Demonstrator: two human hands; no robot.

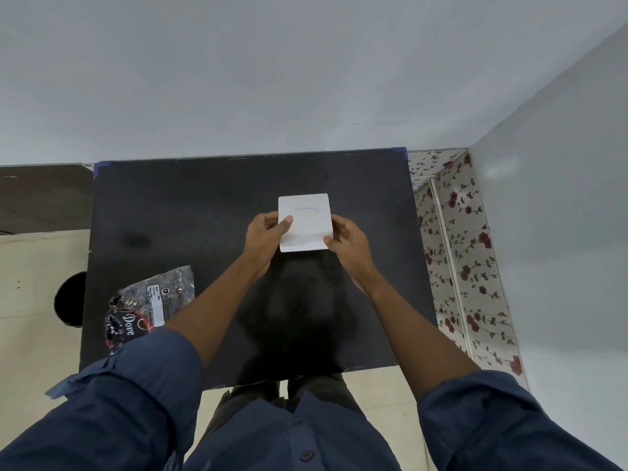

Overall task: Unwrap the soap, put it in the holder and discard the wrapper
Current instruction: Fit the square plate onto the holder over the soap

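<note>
Head view, black table [204, 212], grey wall [272, 79], floral-papered corner [455, 239], beige floor [34, 266]

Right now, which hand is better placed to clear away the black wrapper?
Probably the left hand: the black wrapper lies by the left forearm on the dark mat. Both hands hold the white box, so the right hand can keep it.

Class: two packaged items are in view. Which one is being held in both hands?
The plain white square packet, gripped by the left hand and right hand. The dark printed wrapper lies untouched on the black mat.
</note>
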